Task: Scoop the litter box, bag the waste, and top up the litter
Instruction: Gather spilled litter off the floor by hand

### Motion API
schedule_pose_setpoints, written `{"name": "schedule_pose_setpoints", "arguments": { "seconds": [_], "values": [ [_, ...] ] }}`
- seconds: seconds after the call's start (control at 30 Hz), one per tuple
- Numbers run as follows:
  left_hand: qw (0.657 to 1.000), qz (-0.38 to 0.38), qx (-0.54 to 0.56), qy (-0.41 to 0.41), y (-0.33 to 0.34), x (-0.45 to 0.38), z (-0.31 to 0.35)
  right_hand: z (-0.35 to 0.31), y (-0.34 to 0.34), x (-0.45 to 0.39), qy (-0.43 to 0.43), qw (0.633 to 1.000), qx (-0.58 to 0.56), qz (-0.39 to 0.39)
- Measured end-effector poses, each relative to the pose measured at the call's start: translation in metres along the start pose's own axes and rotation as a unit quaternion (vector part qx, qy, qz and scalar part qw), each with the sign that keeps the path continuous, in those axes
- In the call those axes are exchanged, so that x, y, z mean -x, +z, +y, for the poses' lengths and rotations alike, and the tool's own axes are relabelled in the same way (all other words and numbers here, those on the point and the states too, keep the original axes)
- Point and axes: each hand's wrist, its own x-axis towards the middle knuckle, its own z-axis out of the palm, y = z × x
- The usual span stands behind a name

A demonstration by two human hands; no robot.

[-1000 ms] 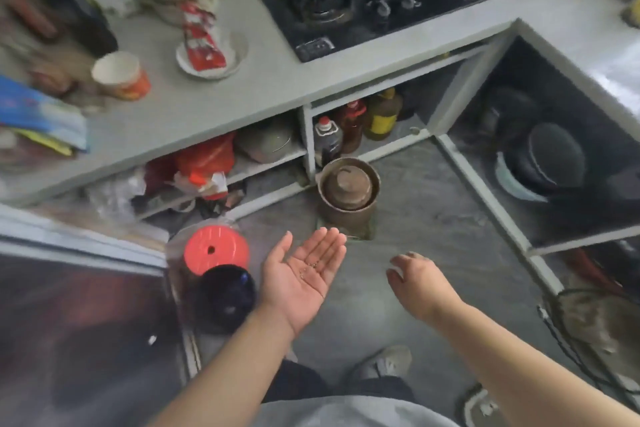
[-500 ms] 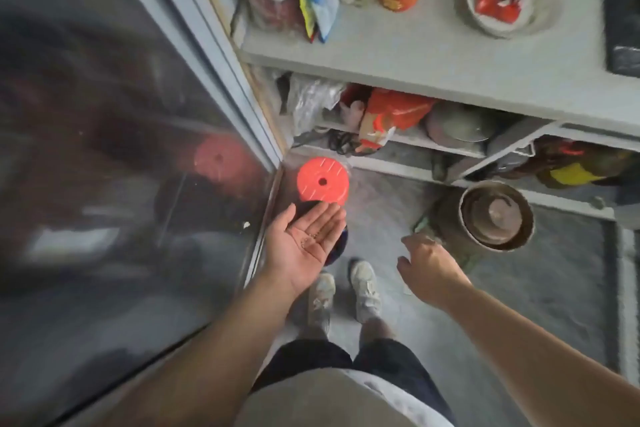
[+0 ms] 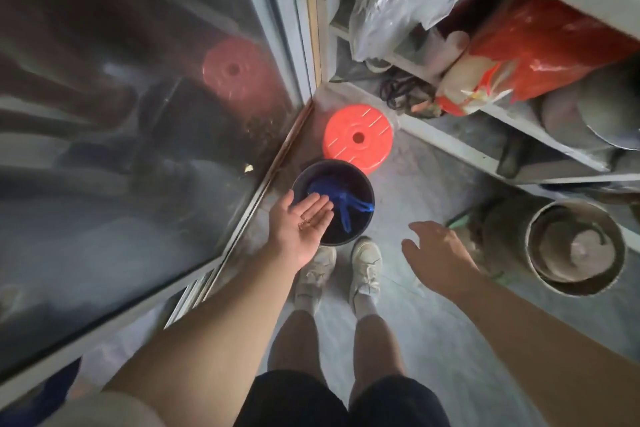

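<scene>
Litter grains (image 3: pixel 306 221), barely discernible, on left hand (image 3: pixel 300 226) over bin (image 3: pixel 360 184).

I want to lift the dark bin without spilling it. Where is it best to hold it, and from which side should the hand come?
Probably grip the dark bin at its round rim, on the right side, coming from above with the free right hand. It stands upright and open-topped; the glass door crowds its left, and the left hand, palm up with small crumbs, hovers over that edge.

Left hand (image 3: pixel 300 225) hides near rim of dark bin (image 3: pixel 360 218); palm specks too small to identify.
</scene>
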Motion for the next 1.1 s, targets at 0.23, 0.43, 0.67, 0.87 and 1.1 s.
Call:
{"name": "schedule_pose_setpoints", "arguments": {
  "seconds": [0.23, 0.43, 0.67, 0.87, 1.1],
  "values": [
    [1.0, -0.011, 0.0, -0.029, -0.021, -0.061, -0.012, 0.006, 0.037, -0.045, 0.008, 1.0, -0.004, -0.013],
    [0.999, -0.014, -0.002, -0.046, -0.024, -0.071, -0.015, 0.007, 0.057, -0.061, 0.016, 0.999, -0.021, -0.019],
    [0.999, -0.006, 0.019, -0.035, -0.019, -0.068, -0.013, 0.001, 0.067, -0.065, 0.014, 0.998, -0.058, -0.015],
    [0.998, -0.029, 0.02, -0.045, -0.022, -0.07, -0.015, -0.007, 0.074, -0.062, -0.005, 0.992, -0.127, -0.012],
    [0.997, -0.041, 0.059, -0.034, -0.027, -0.071, -0.014, -0.063, 0.102, -0.059, -0.136, 0.952, -0.256, -0.097]
  ]
}}
